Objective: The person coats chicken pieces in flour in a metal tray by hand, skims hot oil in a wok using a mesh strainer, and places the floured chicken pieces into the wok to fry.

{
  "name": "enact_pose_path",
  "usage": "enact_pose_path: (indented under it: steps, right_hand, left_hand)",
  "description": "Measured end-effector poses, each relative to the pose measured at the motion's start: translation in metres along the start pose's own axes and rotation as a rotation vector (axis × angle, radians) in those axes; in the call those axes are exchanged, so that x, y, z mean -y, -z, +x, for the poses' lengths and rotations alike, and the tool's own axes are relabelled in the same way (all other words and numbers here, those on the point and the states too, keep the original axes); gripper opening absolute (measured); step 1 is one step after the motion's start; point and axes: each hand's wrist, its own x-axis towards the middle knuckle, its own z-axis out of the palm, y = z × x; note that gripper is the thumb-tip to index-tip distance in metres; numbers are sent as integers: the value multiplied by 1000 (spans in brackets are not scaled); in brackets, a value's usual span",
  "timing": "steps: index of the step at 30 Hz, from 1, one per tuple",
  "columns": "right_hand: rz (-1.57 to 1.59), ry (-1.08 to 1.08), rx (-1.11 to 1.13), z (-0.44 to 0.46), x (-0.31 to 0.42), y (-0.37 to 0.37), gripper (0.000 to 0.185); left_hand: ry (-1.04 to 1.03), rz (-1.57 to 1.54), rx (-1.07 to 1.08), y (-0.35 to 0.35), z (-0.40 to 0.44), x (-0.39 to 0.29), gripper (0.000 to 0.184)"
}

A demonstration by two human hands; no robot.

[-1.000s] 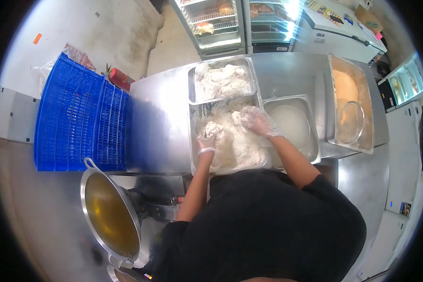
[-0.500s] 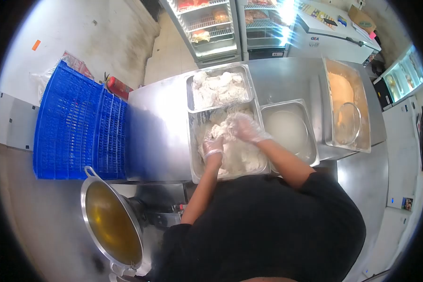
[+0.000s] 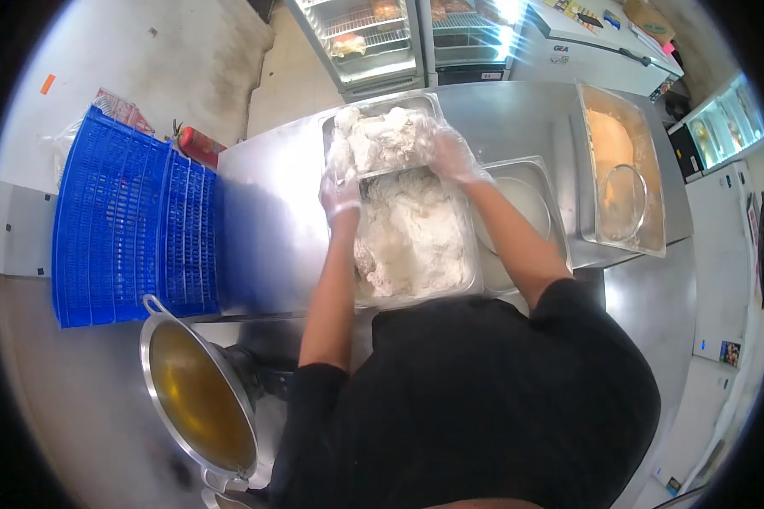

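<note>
Gloved hands [image 3: 341, 191] [image 3: 457, 158], floury pieces [image 3: 385, 139] between them

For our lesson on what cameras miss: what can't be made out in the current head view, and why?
All in the head view:
1) Clear-gloved left hand: exact grip; fingers blur beside the pale pieces.
2) Lumpy white-coated pieces: what lies inside; the coating hides it.
3) Rectangular metal pan with whitish contents: part of it; the bare right forearm covers it.
4) Silvery metal vessel: mostly cut off, bottom edge.
5) White chest freezer: small print; too tiny.
</note>
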Motion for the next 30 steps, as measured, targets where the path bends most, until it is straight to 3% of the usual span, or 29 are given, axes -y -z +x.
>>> enact_pose_path:
  steps: [1,3,5,6,7,9,12,13,15,18,21,24,27,30]
  right_hand:
    - [78,-10,71,-16,12,8,29]
    - [241,-39,218,-48,26,13,29]
    - [128,39,342,-65,11,-32,29]
    - [72,84,404,-73,4,-59,30]
    - [17,-12,451,-76,3,-77,30]
    - [-93,-197,534,-76,5,-107,31]
    - [-8,-230,423,-75,1,-129,23]
    - [23,-216,421,-75,-2,-129,23]
    - [76,-180,418,-73,-10,-126,23]
    - [42,-161,479,-71,-7,-126,24]
    - [-15,-40,416,-75,-6,-143,27]
    - [212,-124,290,-80,-5,-137,38]
    - [198,-123,548,-65,-7,-108,49]
    - [251,-339,619,-64,10,-62,55]
  left_hand:
    - [129,-4,1,5,-17,-7,31]
    - [162,145,110,6,-43,54,29]
    - [88,899,402,8,-68,49,20]
    - [64,1082,448,6,-78,56,19]
    - [31,1264,496,4,-89,64,18]
    - [6,1245,392,-1,-97,114,19]
    - [96,1137,568,9,-90,100,19]
    - [236,843,435,14,-91,111,19]
    - [280,746,362,24,-93,89,18]
    - [298,850,360,28,-96,52,18]
    - [333,991,416,17,-97,84,23]
    - [356,901,412,19,-93,91,29]
    - [462,590,400,31,-89,44,44]
    - [518,350,318,39,-95,58,46]
